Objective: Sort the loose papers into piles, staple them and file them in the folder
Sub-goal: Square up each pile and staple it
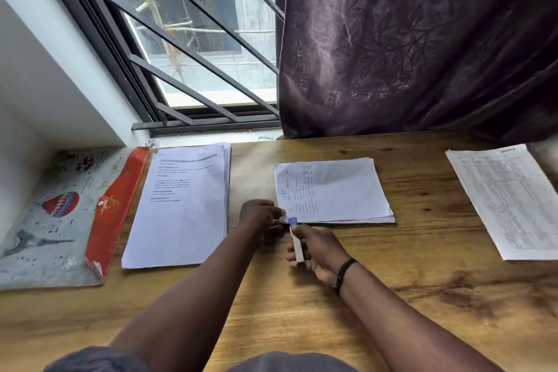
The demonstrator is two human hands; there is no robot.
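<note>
handwritten pile (332, 190): centre, stapler (296, 239) at near-left corner | printed pile (184, 205): left | folder (69, 214): far left, flat

Position: head-mounted, above the near edge of the table (392, 296).
Facing: forward and down, toward the window (193, 39).
Nearness: close, forearms filling the foreground.

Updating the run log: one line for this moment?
step: stapling | left hand: pinching corner of handwritten lined-paper pile | right hand: gripping small white-and-blue stapler at that corner

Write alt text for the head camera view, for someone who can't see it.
A person's right hand holds a stapler at the near left corner of the middle handwritten pile, which the left hand pinches, on a wooden desk.
</note>
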